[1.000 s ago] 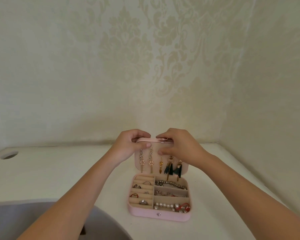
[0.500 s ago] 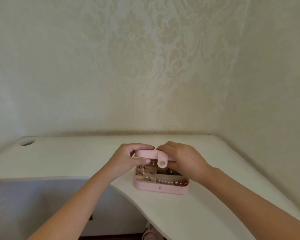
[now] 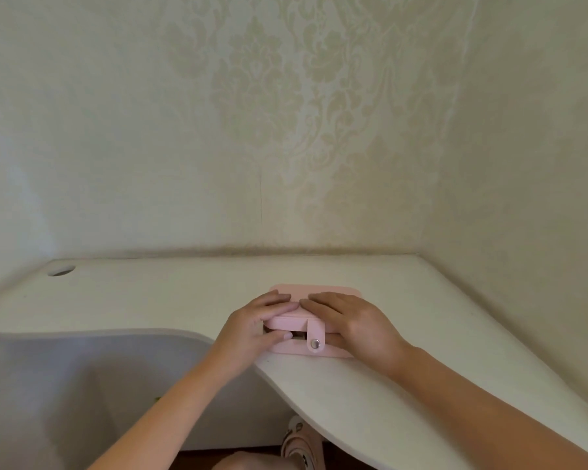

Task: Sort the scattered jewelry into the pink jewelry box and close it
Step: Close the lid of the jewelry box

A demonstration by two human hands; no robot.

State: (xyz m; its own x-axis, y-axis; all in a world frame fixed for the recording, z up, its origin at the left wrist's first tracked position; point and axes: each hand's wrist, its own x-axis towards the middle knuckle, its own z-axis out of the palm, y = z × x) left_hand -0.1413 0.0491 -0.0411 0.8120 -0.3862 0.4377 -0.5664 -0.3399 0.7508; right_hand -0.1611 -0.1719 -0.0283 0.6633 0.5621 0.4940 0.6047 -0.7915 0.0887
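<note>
On the tabletop (image 3: 421, 300), our left hand (image 3: 252, 329) and right hand (image 3: 350, 322) pinched the pink jewelry box (image 3: 292, 349) by its lid (image 3: 319, 290); we needed even pressure.

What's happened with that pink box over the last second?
The lid swung down from upright to almost flat on the pink jewelry box; only a thin gap shows at the front. The snap strap now hangs over the front. The left hand and right hand kept hold of the lid; the box stayed on the desk.
</note>
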